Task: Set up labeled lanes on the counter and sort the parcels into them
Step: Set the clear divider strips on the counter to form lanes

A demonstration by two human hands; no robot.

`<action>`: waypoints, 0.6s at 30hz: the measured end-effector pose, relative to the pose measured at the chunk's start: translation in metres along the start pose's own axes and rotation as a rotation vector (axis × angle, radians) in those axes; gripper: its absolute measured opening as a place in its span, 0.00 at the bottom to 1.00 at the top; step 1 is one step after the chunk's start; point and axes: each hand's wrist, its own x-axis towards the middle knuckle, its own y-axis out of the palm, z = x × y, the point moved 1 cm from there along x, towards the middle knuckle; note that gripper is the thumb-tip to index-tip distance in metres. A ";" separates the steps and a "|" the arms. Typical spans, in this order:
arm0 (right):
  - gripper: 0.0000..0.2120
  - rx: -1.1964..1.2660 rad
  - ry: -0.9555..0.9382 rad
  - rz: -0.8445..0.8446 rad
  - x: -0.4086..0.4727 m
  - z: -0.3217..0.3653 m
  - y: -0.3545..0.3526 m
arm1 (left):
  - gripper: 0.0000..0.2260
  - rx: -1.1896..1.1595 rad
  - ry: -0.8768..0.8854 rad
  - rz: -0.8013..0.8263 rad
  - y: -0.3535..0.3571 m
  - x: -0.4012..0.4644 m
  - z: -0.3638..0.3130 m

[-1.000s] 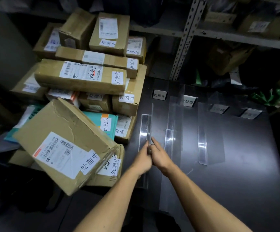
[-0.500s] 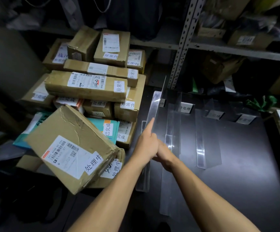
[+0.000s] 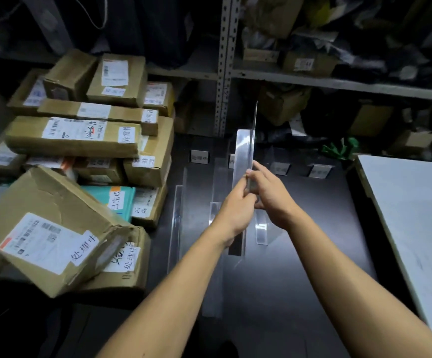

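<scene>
A clear acrylic divider (image 3: 243,153) is raised above the dark counter (image 3: 313,228), tilted almost upright. My left hand (image 3: 235,208) and my right hand (image 3: 271,192) both grip its lower part. More clear dividers lie flat on the counter: one at the left (image 3: 177,215), another (image 3: 261,231) below my right hand. Small label cards (image 3: 199,156) (image 3: 319,171) stand along the counter's far edge. Stacked brown parcels (image 3: 75,135) with white labels fill the left side; a large dented box (image 3: 47,228) leans in front.
A metal shelf rack (image 3: 224,68) with more boxes rises behind the counter. A white board (image 3: 416,215) lies at the right edge. Something green (image 3: 341,148) sits at the counter's far right. A teal parcel (image 3: 111,200) lies among the brown ones.
Both hands have lifted the clear divider off the counter and carried it up and to the right, tilting it nearly upright. The view has shifted slightly upward.
</scene>
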 end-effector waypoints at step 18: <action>0.09 -0.067 0.373 -0.099 -0.053 -0.159 -0.080 | 0.26 -0.112 -0.370 0.157 0.117 -0.018 0.143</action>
